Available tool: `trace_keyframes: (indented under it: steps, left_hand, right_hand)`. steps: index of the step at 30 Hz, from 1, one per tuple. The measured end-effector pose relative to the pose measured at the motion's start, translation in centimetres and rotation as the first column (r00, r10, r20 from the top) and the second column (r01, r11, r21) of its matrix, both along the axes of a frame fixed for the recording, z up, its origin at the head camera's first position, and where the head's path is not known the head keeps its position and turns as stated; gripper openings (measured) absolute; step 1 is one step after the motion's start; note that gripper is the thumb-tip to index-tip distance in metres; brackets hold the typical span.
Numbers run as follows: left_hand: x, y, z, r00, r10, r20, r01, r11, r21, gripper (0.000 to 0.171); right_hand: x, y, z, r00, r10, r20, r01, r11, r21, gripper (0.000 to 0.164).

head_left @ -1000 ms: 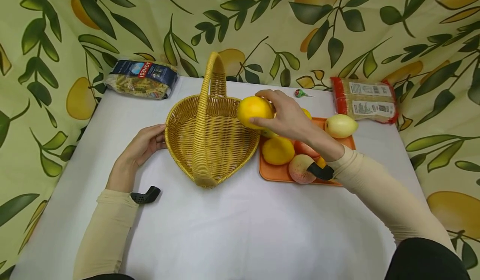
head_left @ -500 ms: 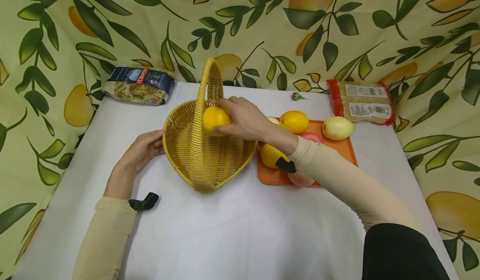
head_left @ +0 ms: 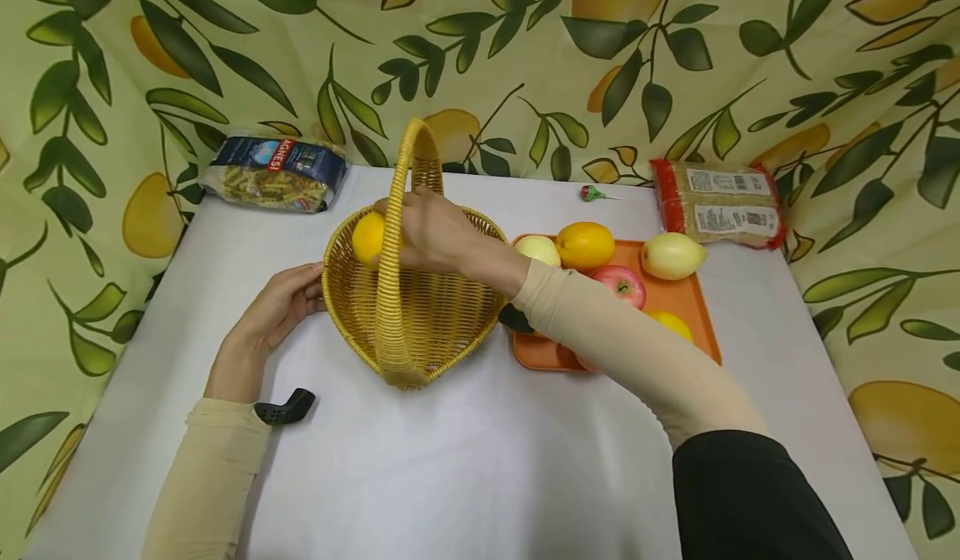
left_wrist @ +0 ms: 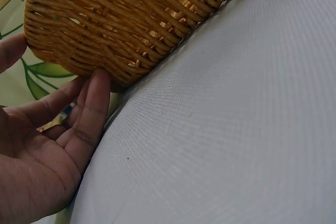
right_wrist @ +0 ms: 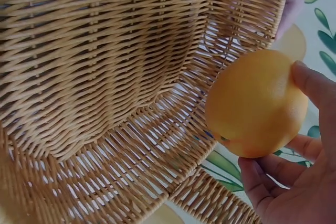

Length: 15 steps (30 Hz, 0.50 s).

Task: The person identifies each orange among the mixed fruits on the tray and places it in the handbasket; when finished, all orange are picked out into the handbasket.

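A golden wicker basket (head_left: 352,327) with a tall arched handle (head_left: 392,293) stands on the white table. My right hand (head_left: 442,231) reaches under the handle and grips a yellow-orange fruit, an orange (head_left: 367,237), above the basket's left inner side. In the right wrist view, thumb and fingers hold the orange (right_wrist: 257,103) close to the woven rim. My left hand (head_left: 281,306) touches the basket's left outer wall. Up close in the left wrist view, its fairly straight fingertips (left_wrist: 100,85) rest against the wicker near the base.
An orange tray (head_left: 690,293) at right bears a pale green apple (head_left: 538,250), a yellow fruit (head_left: 585,245), a red apple (head_left: 619,287) and a pale pear-like fruit (head_left: 673,256). Behind lie a pasta bag (head_left: 273,172), a red-edged packet (head_left: 720,203) and a small wrapped lollipop (head_left: 591,193).
My right hand has carried the orange leftward from the tray side, under the handle, to the basket's left side. The left hand stays at the basket wall.
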<state>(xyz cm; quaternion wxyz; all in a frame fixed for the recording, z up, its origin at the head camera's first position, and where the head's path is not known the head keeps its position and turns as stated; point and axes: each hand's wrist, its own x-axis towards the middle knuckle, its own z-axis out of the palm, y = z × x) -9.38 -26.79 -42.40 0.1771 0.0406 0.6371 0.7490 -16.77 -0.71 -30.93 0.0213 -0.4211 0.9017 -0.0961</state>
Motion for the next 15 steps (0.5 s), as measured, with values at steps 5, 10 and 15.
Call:
trace_keyframes:
  steps: [5, 10, 15]
  left_hand:
    - [0.0, 0.0, 0.0, 1.0, 0.002, 0.011, -0.002, 1.0, -0.005, 0.027]
    - [0.0, 0.1, 0.1, 1.0, 0.012, 0.02, -0.011, 1.0, -0.016, 0.026]
    - [0.0, 0.0, 0.2, 1.0, 0.017, 0.018, -0.017, 1.0, -0.019, 0.026]
  right_hand:
    - [-0.3, -1.5, -0.5, 1.0, 0.005, -0.009, -0.004, 0.996, 0.084, 0.066]
    - [-0.6, -2.3, -0.9, 1.0, -0.002, 0.006, 0.001, 0.991, 0.137, 0.064]
    - [-0.8, -2.9, -1.2, 1.0, 0.01, -0.013, -0.007, 0.974, 0.225, 0.063]
